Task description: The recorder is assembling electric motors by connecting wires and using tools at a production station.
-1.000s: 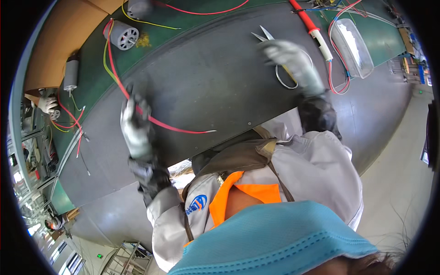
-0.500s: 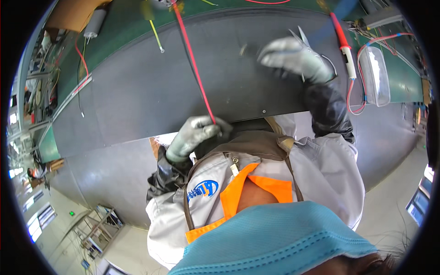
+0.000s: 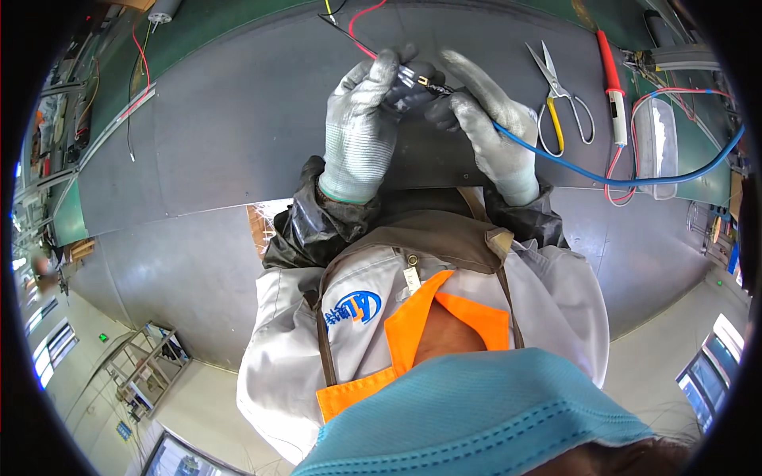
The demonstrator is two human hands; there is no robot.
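My left hand (image 3: pixel 365 119), in a grey-coated work glove, is closed on a pair of thin wires, one red (image 3: pixel 363 49) and one black, whose silvery tips (image 3: pixel 406 76) stick out beyond the fingers. Facing them is a small brass forked tip (image 3: pixel 425 81) on a dark lead (image 3: pixel 439 89). My right hand (image 3: pixel 492 119), gloved too, pinches this lead with its thumb and bent fingers, the index finger raised. From that hand a blue cable (image 3: pixel 603 176) curves off to the right. Tips and fork are close together; whether they touch I cannot tell.
Scissors (image 3: pixel 553 97) with one yellow-wrapped handle lie blades open, right of my right hand. Beyond them are a red-and-white probe (image 3: pixel 612 87) with its leads and a clear plastic box (image 3: pixel 669 151). A grey cylinder (image 3: pixel 163 9) sits far left on the dark mat (image 3: pixel 238 103).
My left hand has moved up from the table's near edge with the red and black wires. My right hand has left the scissors, come toward the middle and now holds the dark lead.
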